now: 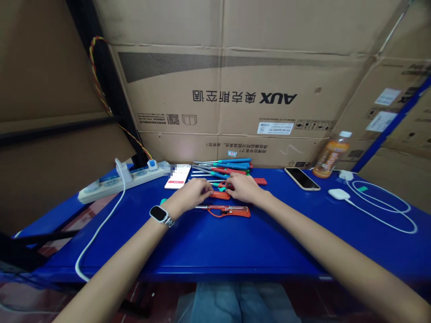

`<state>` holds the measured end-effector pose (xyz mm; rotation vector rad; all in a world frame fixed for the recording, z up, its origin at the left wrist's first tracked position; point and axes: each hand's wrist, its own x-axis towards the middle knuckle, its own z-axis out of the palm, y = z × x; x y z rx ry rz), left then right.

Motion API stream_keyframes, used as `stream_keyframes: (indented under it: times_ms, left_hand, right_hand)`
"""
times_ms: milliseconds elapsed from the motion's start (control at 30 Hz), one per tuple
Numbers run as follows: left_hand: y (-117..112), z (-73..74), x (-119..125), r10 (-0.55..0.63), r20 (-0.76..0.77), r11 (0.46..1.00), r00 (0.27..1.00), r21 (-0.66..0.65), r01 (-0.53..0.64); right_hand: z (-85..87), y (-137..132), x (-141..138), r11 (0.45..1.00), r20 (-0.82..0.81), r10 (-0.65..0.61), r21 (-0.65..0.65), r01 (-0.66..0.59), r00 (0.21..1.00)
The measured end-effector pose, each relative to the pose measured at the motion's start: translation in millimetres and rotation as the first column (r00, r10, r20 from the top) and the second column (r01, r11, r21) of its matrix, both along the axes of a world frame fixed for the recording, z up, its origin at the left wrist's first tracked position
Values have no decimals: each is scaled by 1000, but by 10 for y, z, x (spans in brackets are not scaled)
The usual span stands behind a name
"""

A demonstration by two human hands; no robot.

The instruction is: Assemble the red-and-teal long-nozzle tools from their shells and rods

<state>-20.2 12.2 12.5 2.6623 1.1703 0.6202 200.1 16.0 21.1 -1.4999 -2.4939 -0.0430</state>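
Observation:
My left hand, a watch on its wrist, and my right hand meet over a blue table. Both have their fingers curled round an orange-handled tool lying between them. Just in front of my hands lies another orange-handled screwdriver. Behind them is a heap of several screwdrivers with blue, red and green handles.
A white power strip with a plugged cable sits at the back left, a phone with a lit screen beside it. At the right are a dark phone, an orange drink bottle and a white charger with cable. Cardboard boxes stand behind.

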Motion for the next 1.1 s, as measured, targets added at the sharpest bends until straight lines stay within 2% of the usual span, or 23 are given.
stream_keyframes:
  times_ms: [133,333,533,633,767,867,933,1000,1100]
  left_hand:
    - [73,-24,98,15,44,1000,999,18,-16]
    - [-44,-110,30,8,151,1000,989,29,-12]
    - [-178,-69,166,2,252,996,968,85,-24]
    - [-240,-28,277,-20,250,997,968,78,1]
    - [-275,-20,341,-12,269,1000,963,18,7]
    - [-283,-45,339,-22,344,997,939,-66,48]
    - [-293,-61,333,-36,381,987,924,-132,93]
    - [-304,-68,327,-43,412,977,910,-172,124]
    - [-304,-59,314,-47,446,978,894,-160,132]
  right_hand:
    - [-5,40,-91,999,6,-47,6,47,999]
    - [8,7,-98,997,-16,-79,-1,79,997]
    - [40,-145,53,998,-183,-24,48,33,983]
    - [-1,-225,132,997,-380,73,20,-71,922]
    - [-101,-304,114,985,-671,137,14,-172,729]
    - [-161,-350,31,980,-773,151,36,-195,616]
    - [-184,-377,-19,977,-778,188,84,-197,600]
    - [-198,-399,-47,972,-753,228,142,-186,617]
    - [-220,-415,-57,966,-719,260,200,-166,644]
